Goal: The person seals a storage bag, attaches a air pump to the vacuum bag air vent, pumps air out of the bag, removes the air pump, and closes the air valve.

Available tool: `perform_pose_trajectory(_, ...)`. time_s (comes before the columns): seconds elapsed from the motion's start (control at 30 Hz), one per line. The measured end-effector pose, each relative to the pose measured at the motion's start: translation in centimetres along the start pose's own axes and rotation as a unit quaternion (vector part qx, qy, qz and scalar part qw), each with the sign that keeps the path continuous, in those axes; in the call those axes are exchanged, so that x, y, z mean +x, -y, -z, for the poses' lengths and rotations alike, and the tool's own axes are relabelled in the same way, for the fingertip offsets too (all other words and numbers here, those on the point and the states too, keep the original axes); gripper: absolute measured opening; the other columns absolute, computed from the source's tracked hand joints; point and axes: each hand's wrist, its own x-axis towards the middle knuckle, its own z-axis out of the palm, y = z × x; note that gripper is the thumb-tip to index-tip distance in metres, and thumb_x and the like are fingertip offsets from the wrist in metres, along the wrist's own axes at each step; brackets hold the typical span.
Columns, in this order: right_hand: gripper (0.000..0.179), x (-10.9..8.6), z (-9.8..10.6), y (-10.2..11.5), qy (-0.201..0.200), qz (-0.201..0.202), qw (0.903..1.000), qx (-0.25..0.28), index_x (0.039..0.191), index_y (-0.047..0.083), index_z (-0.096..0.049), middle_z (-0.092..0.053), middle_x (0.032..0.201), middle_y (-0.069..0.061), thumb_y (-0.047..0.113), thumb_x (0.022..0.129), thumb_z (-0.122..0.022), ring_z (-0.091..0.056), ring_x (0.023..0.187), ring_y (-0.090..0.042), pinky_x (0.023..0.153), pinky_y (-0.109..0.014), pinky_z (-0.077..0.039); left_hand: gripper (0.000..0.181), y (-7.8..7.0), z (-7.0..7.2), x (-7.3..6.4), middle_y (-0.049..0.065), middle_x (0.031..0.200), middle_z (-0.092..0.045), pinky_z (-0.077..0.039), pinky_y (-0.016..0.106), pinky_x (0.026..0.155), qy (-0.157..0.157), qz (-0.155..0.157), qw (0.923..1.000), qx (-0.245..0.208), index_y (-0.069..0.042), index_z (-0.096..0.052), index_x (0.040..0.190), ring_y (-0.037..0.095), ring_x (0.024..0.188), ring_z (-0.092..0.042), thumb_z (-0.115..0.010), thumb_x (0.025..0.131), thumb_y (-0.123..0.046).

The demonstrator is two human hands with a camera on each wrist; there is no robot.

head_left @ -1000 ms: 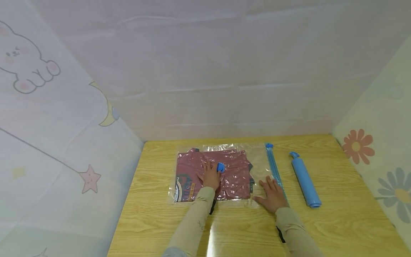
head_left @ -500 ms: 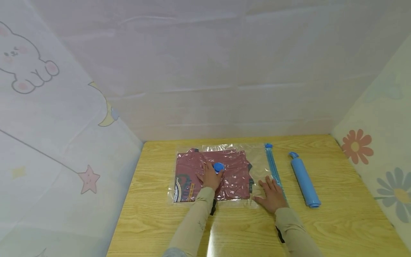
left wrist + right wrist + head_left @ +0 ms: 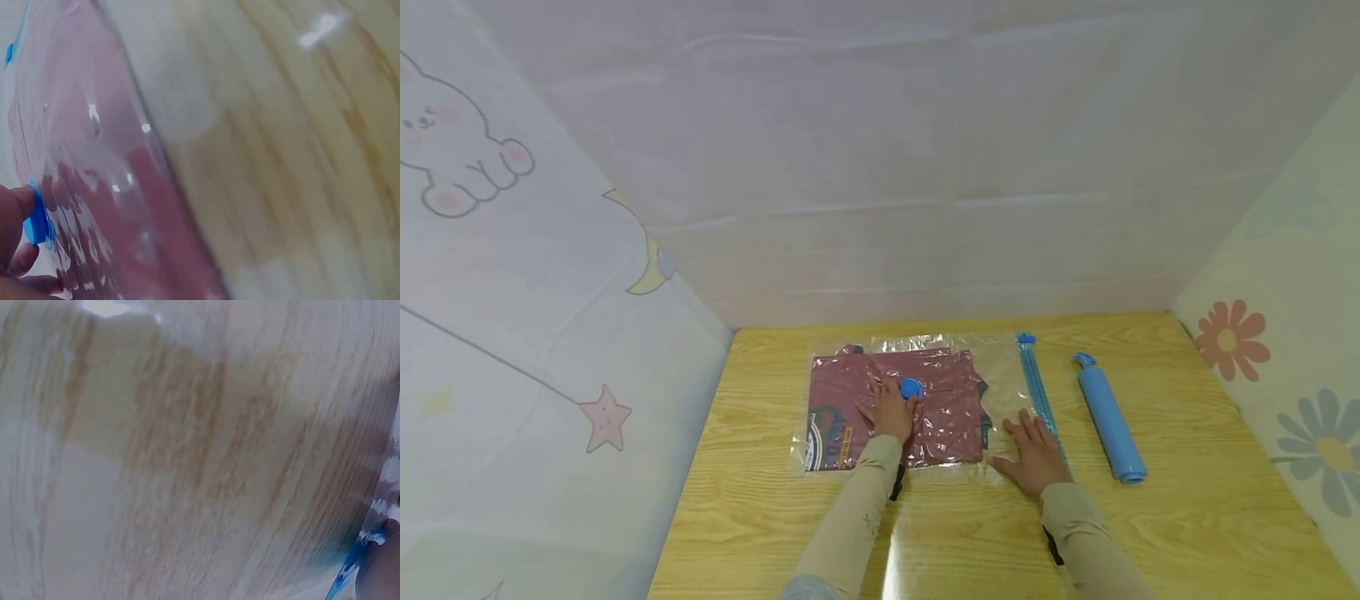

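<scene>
A clear vacuum storage bag [image 3: 1003, 367] lies flat, holding folded dark red clothing [image 3: 842, 379] with a printed corner. On its upper face sits a round blue valve cap [image 3: 912, 389], seen edge-on in the left wrist view. My left hand [image 3: 892, 414] is over the bag, its thumb and forefinger pinching the cap while the other fingers spread on the plastic. My right hand [image 3: 1036, 454] rests with spread fingers on the bag's lower right corner, by the blue zip strip [image 3: 1037, 383]. Only part of that hand shows in the right wrist view.
A blue hand pump [image 3: 1111, 425] lies to the right of the bag on the wood-grain table [image 3: 737, 533]. A blue zip slider [image 3: 1026, 338] sits at the strip's far end. Printed sheets [image 3: 850, 167] wall the back and both sides.
The blue cap has shifted slightly left under my left hand, and more of its round face shows than a second ago. My right hand stays in place on the bag.
</scene>
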Motion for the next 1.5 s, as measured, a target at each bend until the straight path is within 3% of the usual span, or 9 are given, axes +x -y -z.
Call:
perform_pose_trajectory(0.4,0.079,0.1,-0.2,-0.5,-0.003,0.002,1.0,-0.009,0.144,0.001,-0.04,-0.017,0.156,-0.03,0.045,0.084,-0.069,-0.01,0.142,-0.053,0.112,-0.069,-0.014,0.034,0.2,0.5,-0.3,0.014,0.152,-0.038,-0.005,0.083,0.102,0.016,-0.03,0.9994,0.001,-0.015,-0.052,0.125,0.042,0.147,-0.018,-0.062,0.093,-0.021)
perform_pose_trajectory(0.67,0.082,-0.1,-0.3,-0.6,0.002,-0.001,1.0,-0.006,0.144,0.001,-0.04,-0.016,0.156,-0.03,0.049,0.084,-0.067,-0.009,0.142,-0.053,0.112,-0.07,-0.013,0.035,0.3,0.5,-0.4,0.019,0.151,-0.038,-0.004,0.085,0.099,0.012,-0.047,0.9987,-0.014,-0.011,-0.053,0.126,0.047,0.145,-0.017,-0.062,0.092,-0.014)
perform_pose_trajectory(0.8,0.082,0.0,-0.5,-0.7,0.0,-0.001,1.0,-0.005,0.144,0.001,-0.04,-0.016,0.156,-0.03,0.049,0.083,-0.068,-0.01,0.142,-0.053,0.111,-0.07,-0.013,0.049,0.4,0.4,-0.3,0.019,0.154,-0.034,0.0,0.082,0.102,0.018,-0.033,0.9989,-0.027,-0.01,-0.047,0.133,0.044,0.147,-0.015,-0.065,0.087,-0.015)
perform_pose_trajectory(0.9,0.082,0.2,-0.8,-1.1,-0.002,0.001,1.0,-0.004,0.144,0.002,-0.04,-0.017,0.156,-0.03,0.049,0.083,-0.068,-0.01,0.142,-0.053,0.111,-0.071,-0.013,0.062,0.5,0.3,-0.3,0.02,0.15,-0.039,0.004,0.079,0.105,0.018,-0.019,0.9982,-0.055,-0.007,-0.039,0.138,0.041,0.148,-0.016,-0.068,0.083,-0.015)
perform_pose_trajectory(1.13,0.082,0.2,-0.7,-0.8,-0.008,0.006,0.9999,0.001,0.143,0.001,-0.04,-0.016,0.156,-0.03,0.049,0.083,-0.068,-0.01,0.142,-0.053,0.111,-0.07,-0.012,0.071,0.4,0.3,-0.3,0.026,0.138,-0.048,0.002,0.079,0.105,-0.004,-0.019,0.9964,-0.082,0.006,-0.031,0.141,0.043,0.145,-0.021,-0.067,0.089,-0.026)
perform_pose_trajectory(1.33,0.08,0.1,-0.4,-0.5,-0.005,0.003,1.0,0.001,0.144,0.001,-0.04,-0.016,0.156,-0.03,0.048,0.084,-0.067,-0.009,0.143,-0.053,0.112,-0.069,-0.012,0.067,0.4,0.3,-0.2,0.026,0.143,-0.045,-0.001,0.078,0.106,-0.01,-0.017,0.9982,-0.057,0.006,-0.035,0.139,0.043,0.145,-0.022,-0.064,0.092,-0.03)
perform_pose_trajectory(1.5,0.079,0.1,-0.4,-0.5,-0.005,0.002,1.0,0.006,0.144,0.001,-0.04,-0.016,0.156,-0.03,0.046,0.084,-0.069,-0.009,0.143,-0.053,0.112,-0.069,-0.012,0.05,0.3,0.3,-0.2,0.025,0.149,-0.037,-0.011,0.074,0.11,-0.001,-0.014,0.9991,-0.041,0.002,-0.045,0.129,0.041,0.144,-0.027,-0.061,0.094,-0.031)
